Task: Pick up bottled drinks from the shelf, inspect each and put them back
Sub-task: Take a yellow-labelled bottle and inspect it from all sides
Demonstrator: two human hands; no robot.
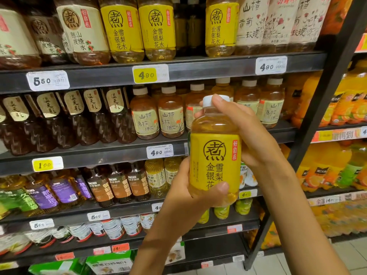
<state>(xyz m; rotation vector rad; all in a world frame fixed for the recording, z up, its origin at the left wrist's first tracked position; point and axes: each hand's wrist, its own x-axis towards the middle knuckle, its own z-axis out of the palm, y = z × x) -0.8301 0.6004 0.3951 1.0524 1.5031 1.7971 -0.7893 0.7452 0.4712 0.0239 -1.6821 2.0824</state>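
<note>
I hold the bottle (pixel 215 155) off the shelf (pixel 119 151): left hand (pixel 190 193) grips its base, right hand (pixel 242 132) fingers curl round its neck. Risk: wrapper slips; returning, it topples the front-edge row.

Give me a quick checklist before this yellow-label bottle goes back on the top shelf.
1. Grip: left hand grips the base of the yellow-label bottle, right hand holds its neck and shoulder. Ok.
2. Cap: white cap sits on the bottle; whether the seal is intact, cannot tell.
3. Label faces the camera and is readable. Ok.
4. Return slot: a gap on the top shelf between matching yellow-label bottles, with bottles further back. Looks ok.
5. Price tag: yellow 4.90 tag hangs under the matching row. Ok.
6. Bottle upright, liquid level near the shoulder. Ok.
</note>
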